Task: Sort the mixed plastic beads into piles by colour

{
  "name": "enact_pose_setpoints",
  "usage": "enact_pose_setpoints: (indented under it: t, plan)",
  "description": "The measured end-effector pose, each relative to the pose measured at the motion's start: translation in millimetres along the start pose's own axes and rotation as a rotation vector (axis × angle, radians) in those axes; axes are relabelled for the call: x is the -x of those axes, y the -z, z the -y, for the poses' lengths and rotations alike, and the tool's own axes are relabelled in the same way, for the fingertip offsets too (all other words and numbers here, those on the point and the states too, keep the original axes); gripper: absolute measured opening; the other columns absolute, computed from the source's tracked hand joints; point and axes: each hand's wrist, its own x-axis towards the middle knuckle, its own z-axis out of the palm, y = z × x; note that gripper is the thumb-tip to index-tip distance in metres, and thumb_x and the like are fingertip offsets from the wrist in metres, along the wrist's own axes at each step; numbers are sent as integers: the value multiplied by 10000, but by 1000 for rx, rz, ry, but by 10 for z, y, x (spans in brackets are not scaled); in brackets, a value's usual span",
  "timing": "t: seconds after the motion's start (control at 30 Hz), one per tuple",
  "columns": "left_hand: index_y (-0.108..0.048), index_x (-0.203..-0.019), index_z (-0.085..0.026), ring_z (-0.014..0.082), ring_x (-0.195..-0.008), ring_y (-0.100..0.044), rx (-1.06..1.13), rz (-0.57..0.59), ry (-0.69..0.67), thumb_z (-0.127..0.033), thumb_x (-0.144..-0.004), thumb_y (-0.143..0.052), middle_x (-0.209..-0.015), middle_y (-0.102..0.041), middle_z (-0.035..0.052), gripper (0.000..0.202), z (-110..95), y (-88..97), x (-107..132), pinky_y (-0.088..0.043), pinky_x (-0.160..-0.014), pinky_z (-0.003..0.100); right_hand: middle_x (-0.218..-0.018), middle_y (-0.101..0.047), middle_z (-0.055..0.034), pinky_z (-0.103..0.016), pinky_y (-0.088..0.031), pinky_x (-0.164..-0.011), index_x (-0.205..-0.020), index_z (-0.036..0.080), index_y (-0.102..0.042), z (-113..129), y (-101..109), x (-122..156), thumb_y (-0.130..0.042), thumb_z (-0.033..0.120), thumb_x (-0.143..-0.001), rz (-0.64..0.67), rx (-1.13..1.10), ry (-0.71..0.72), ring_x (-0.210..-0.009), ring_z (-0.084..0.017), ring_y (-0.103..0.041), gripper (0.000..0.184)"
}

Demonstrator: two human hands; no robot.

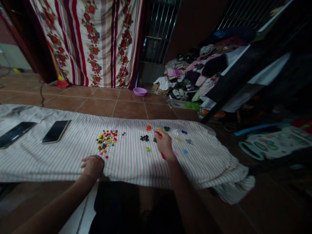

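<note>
Forearms [64,201], lower edge; left hand [93,167], fingers slack, slightly apart, is rested below mixed pieces [107,139], left of centre; right hand [163,141], fingers bunched, any pinched piece indiscernible, is held among colour clusters [144,138], presumably spaced against mixing.

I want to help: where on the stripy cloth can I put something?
Bare cloth shows between the multicoloured pile and the phone nearest it, and right of the grey-blue pieces. It's crowded around the right hand, among small coloured groups.

plastic pieces [107,138], wrinkled cloth [131,162], glossy phones [56,131]
</note>
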Motion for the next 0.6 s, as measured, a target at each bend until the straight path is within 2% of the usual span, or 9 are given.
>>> enact_pose_setpoints:
  t: [0.17, 0.3, 0.43, 0.6]
  plan:
    - [-625, -1085, 120, 417, -875, -693, 32, -6, 1, -104, -818, -361, -948, -680, 362, 437, 4, -17, -15, -532, -556, 388, -920, -719, -94, -366, -518, -860, -893, 198, -740, -382, 264, -265, -473, 200, -754, -1, 178, -37, -863, -212, -661, 301]
    - [-623, -1102, 107, 409, -886, -693, -3, 26, -19, -62, -805, -340, -975, -680, 354, 443, 19, 2, -29, -537, -553, 377, -924, -730, -95, -370, -509, -885, -879, 185, -743, -655, 375, -513, -479, 178, -740, 19, 281, -87, -865, -212, -665, 298]
    - [-639, -1100, 77, 390, -880, -699, -25, 35, -64, -3, -774, -333, -977, -691, 328, 454, 29, 22, -34, -552, -546, 371, -900, -733, -94, -386, -502, -905, -829, 188, -743, -877, 394, -748, -493, 139, -712, 35, 341, -123, -891, -231, -672, 280]
    - [-647, -1072, 84, 382, -854, -707, -58, 47, -46, 24, -768, -299, -920, -699, 318, 466, 25, 25, -49, -553, -519, 354, -909, -727, -142, -410, -487, -911, -810, 150, -745, -1127, 319, -941, -495, 95, -696, 68, 395, -177, -899, -261, -675, 279]
